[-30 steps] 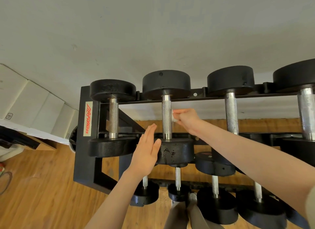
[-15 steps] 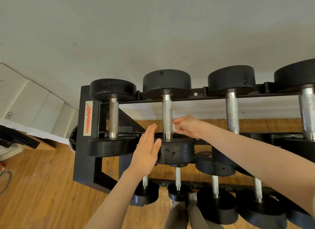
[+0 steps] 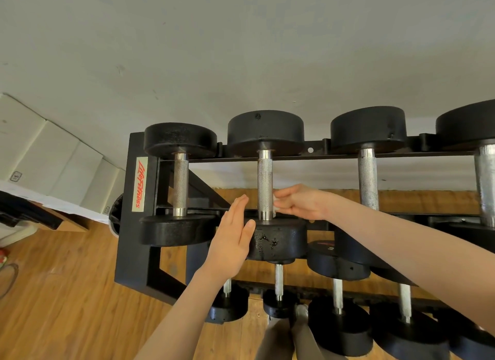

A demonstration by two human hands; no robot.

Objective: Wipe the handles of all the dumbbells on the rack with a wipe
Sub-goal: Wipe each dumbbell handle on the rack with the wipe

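A black rack (image 3: pixel 134 239) carries black dumbbells with knurled silver handles on an upper and a lower tier. My right hand (image 3: pixel 300 201) pinches a small white wipe (image 3: pixel 275 207) against the lower end of the second top dumbbell's handle (image 3: pixel 264 182). My left hand (image 3: pixel 232 241) is flat with straight fingers, its thumb side against the near head (image 3: pixel 281 239) of that same dumbbell. To the left is the first handle (image 3: pixel 180 182); two more handles (image 3: pixel 368 180) stand to the right. Smaller dumbbells (image 3: pixel 278 282) sit on the lower tier.
A grey wall rises behind the rack. Wooden floor (image 3: pixel 59 292) lies left and below. White boxes (image 3: pixel 48 156) are stacked at the far left. My legs and a shoe (image 3: pixel 301 312) show under the lower tier.
My right hand has slid with the wipe down the second handle, from its middle to its lower end. My left hand has stayed in place.
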